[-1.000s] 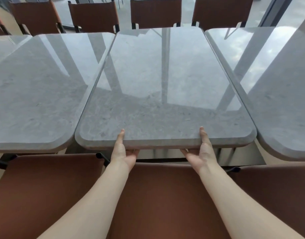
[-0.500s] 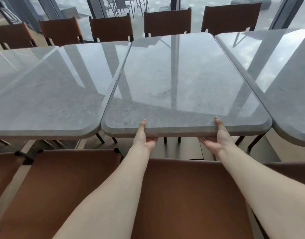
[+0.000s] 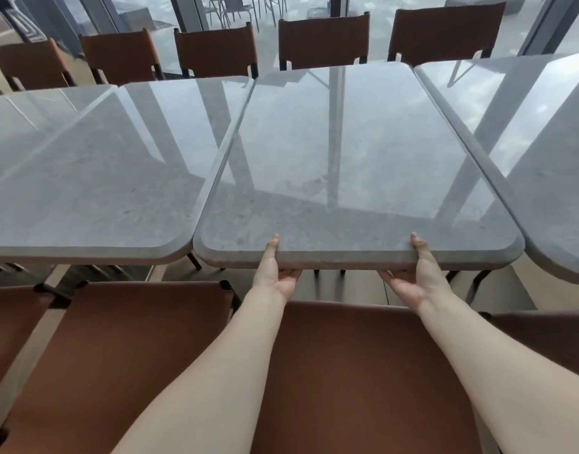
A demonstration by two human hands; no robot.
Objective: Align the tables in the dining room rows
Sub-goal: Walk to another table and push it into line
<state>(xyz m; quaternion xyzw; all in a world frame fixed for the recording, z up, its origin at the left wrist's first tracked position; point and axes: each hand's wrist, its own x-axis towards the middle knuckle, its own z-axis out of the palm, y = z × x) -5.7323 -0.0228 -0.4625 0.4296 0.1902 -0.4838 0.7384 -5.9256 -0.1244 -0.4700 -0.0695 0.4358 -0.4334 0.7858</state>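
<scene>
A grey stone-topped table [image 3: 347, 152] stands in the middle of a row, with a like table [image 3: 94, 165] touching its left edge and another [image 3: 543, 136] close on its right. My left hand [image 3: 275, 273] grips the middle table's near edge, thumb on top and fingers underneath. My right hand [image 3: 416, 276] grips the same edge further right in the same way. The middle table's near edge sits slightly nearer to me than the left table's edge.
Brown leather chairs [image 3: 324, 371] stand right in front of me, with one [image 3: 124, 348] to the left. Several more brown chairs [image 3: 324, 40] line the far side of the tables, before a glass wall. A fourth tabletop [image 3: 25, 106] shows at far left.
The view has risen and pulled back, showing more far chairs and floor under the table. Both hands keep their grip on the near edge; the gap to the chair before me has widened.
</scene>
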